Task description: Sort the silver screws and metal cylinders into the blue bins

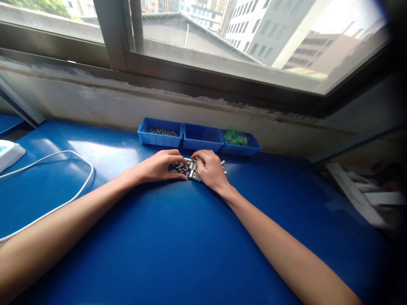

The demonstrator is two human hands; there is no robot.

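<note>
My left hand [163,165] rests on the blue table with its thumb and fingers apart. They curve around a pile of small dark grey cylindrical pieces [180,168], and the fingertips come close to a silver metal fixture-like block [192,168]. Over the right side of that block lies my right hand [210,169], thumb and fingers curled onto it. The block shows bar-like parts and has thin pieces poking out past the right hand. Much of it is hidden under my fingers, so its exact kind is unclear.
Behind my hands stand a blue bin [160,138] of small dark pieces, a middle blue bin [202,144], and a right blue bin [254,149] holding a green bag [235,137]. A white cable [92,169] loops across the left, near a white device [11,153]. A window [203,42] rises beyond.
</note>
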